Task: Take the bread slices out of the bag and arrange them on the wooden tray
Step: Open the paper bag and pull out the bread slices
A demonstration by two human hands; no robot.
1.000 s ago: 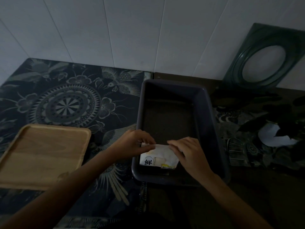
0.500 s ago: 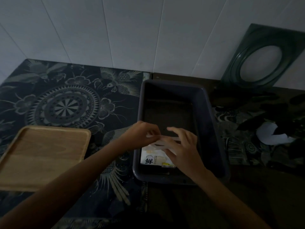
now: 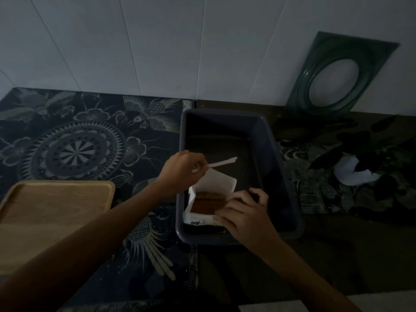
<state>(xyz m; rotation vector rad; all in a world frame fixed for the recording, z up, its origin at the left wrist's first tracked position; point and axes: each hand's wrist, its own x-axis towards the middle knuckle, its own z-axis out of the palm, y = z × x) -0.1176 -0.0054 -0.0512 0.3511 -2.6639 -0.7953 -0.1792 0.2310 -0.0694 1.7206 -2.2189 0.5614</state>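
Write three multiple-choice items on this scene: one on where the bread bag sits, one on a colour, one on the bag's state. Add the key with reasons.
1. Where is the bread bag?
A. on the wooden tray
B. in the dark bin
C. on the patterned cloth

2. What colour is the wall?
A. white
B. red
C. yellow

3. What state is the bag in?
A. sealed
B. open at the top
C. lying empty

Key: 1 B, it stands in the near end of the dark bin. 2 A, the panels are plain white. 3 B, the left hand lifts a strip off it, the right hand steadies it, and brown bread shows inside.
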